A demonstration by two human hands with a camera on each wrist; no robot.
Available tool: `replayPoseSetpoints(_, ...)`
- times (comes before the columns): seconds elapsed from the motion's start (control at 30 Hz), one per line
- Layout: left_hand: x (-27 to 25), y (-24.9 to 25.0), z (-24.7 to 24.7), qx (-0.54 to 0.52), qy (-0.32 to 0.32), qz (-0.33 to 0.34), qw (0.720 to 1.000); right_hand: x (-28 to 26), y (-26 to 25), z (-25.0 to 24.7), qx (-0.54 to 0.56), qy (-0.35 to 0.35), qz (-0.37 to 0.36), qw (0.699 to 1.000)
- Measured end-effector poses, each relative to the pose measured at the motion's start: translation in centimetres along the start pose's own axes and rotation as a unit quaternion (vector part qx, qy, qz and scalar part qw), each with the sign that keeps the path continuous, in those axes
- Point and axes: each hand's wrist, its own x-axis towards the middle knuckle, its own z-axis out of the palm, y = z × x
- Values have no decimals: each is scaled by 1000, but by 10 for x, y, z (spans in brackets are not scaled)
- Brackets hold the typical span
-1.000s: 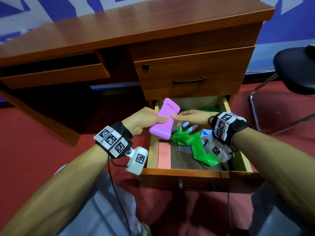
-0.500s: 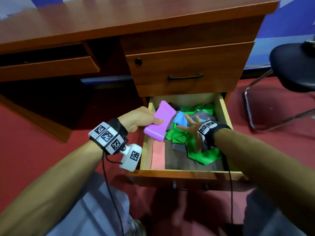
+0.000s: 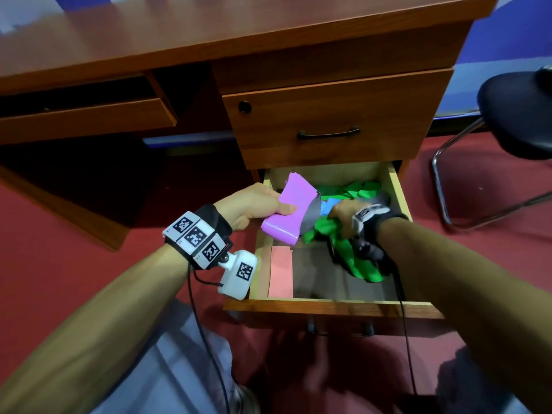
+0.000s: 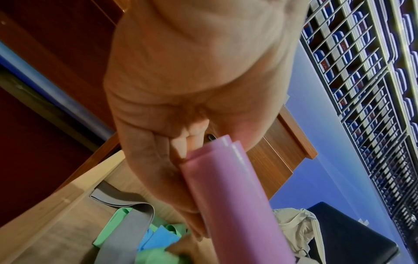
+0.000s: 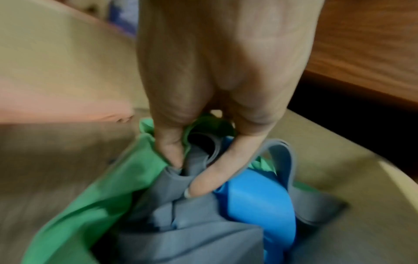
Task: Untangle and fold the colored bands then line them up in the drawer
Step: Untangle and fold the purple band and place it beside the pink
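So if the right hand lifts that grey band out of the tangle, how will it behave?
Probably floppy: the grey band creases and loops under the right hand. It likely drags the green band and blue band wound around it.

Black wristbands [image 3: 215, 221], checkered white tags [image 3: 195, 234], black cables [image 3: 206, 339].

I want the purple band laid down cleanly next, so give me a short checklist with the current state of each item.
1. Purple band folded and held by left hand: ok.
2. Pink band already flat along the drawer's left side: ok.
3. Bare floor beside the pink band for the next one: ok.
4. Right hand free to help: not ok, its grip is on the tangled pile.
5. Green, grey and blue bands untangled: not ok.
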Motion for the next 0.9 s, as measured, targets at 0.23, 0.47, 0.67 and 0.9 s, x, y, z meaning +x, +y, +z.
replayPoseSetpoints(0.23, -4, 4, 2, -3, -12, -6, 1000, 6, 30, -12, 184, 32, -17, 982)
replayPoseSetpoints(0.47, -4, 9, 11, -15, -15, -14, 1000, -19, 14, -22, 326, 178, -85, 925)
replayPoseSetpoints(0.67, -3, 11, 15, -31, 1, -16, 999, -71, -5, -30, 735, -76, -61, 671)
replayPoseSetpoints(0.9, -2, 7, 21, -39, -20, -26, 999, -77, 5, -19, 750, -184, -122, 623)
